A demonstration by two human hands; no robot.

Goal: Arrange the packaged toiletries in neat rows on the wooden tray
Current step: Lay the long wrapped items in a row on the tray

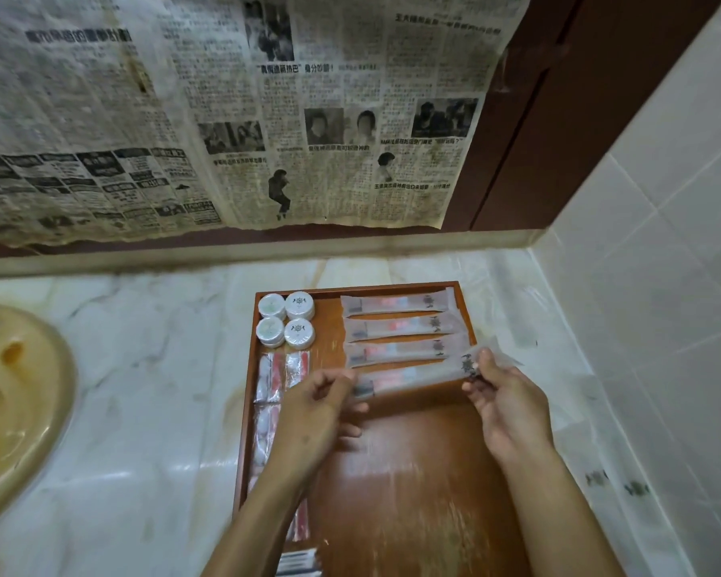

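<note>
Marble counter [150, 368], newspapered wall [225, 118], wooden tray [413, 472].
My left hand [321, 410] and right hand [504, 401] pinch a long translucent toothbrush packet [413, 378] by its ends, just above the tray, below three matching packets [400, 326].

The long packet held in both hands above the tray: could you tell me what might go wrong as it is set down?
The long packet is tilted, so it may land crooked against the three laid packets. The right hand pinches its end beyond the wooden tray's edge, so that end might overhang the rim. The left hand could nudge the small sachets.
</note>
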